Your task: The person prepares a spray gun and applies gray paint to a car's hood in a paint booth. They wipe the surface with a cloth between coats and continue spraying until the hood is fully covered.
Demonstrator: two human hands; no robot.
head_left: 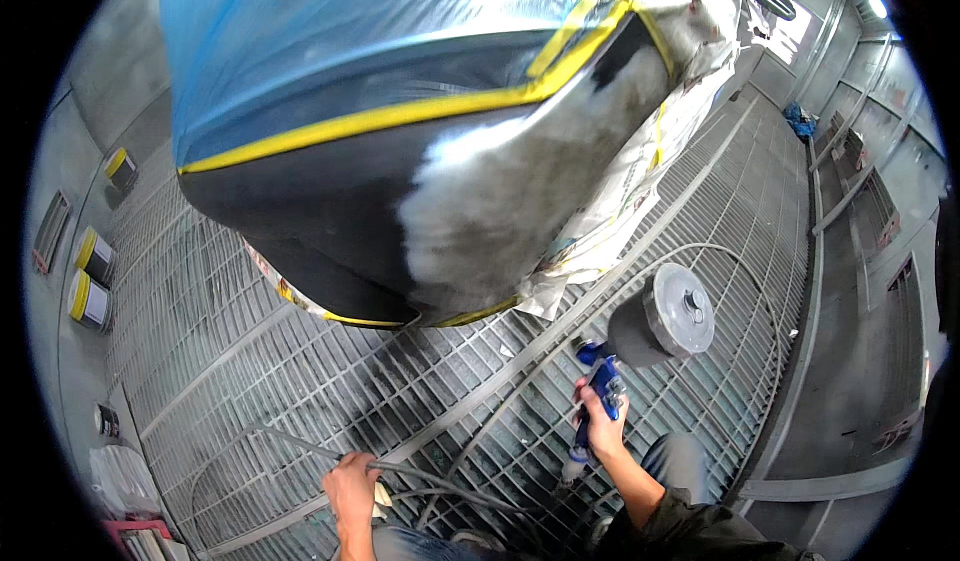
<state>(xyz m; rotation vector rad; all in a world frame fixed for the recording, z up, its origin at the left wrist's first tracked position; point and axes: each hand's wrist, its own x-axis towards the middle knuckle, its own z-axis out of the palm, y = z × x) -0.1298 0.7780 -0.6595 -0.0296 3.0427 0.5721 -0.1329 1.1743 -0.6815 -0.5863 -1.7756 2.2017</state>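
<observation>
My right hand (602,423) is wrapped round the handle of a blue spray gun (605,376). A dark grey paint cup (640,326) with a translucent lid sits on the gun. My left hand (350,489) is closed round a grey air hose (420,474) at the lower middle. Beside that hand shows a small pale yellowish piece (382,496), perhaps cloth; whether I hold it I cannot tell. Ahead stands a dark car bumper (330,196) with a pale grey sprayed patch (500,196) on its right corner. The gun is apart from the bumper, to its lower right.
Blue plastic film (350,21), yellow tape (370,121) and masking paper (600,236) border the bumper. The hose loops across the metal floor grating (250,346). Several paint cans (90,301) stand along the left wall. A blue bundle (798,121) lies by the right wall.
</observation>
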